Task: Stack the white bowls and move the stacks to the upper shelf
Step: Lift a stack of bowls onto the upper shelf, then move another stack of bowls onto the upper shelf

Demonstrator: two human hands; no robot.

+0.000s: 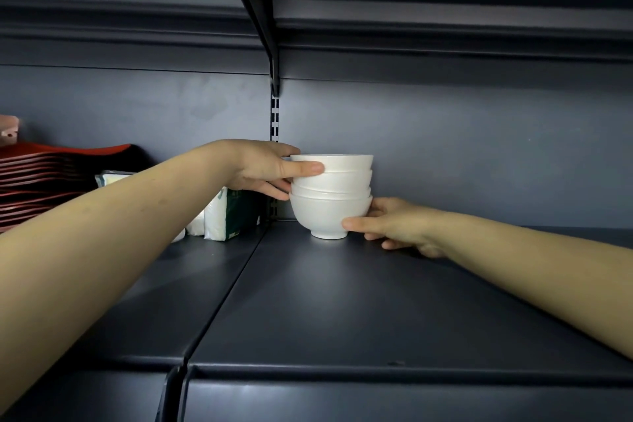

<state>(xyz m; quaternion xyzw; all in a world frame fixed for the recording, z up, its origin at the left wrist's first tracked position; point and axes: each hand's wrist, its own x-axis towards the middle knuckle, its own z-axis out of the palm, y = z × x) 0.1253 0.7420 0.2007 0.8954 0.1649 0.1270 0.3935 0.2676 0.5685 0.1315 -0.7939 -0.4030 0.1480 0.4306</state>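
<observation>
A stack of white bowls (331, 196) stands upright on the dark shelf (342, 301), near the back wall and just right of the slotted upright post. My left hand (265, 171) grips the top of the stack from the left, thumb across the front of the upper rims. My right hand (394, 221) holds the bottom bowl from the right, thumb near its foot and fingers behind it. The stack's foot touches the shelf surface.
A pile of red trays (44, 178) lies at the far left of the shelf. White and green tissue packs (227, 216) stand beside the stack, partly hidden by my left arm. Another shelf (445, 20) hangs overhead on a bracket (260, 10).
</observation>
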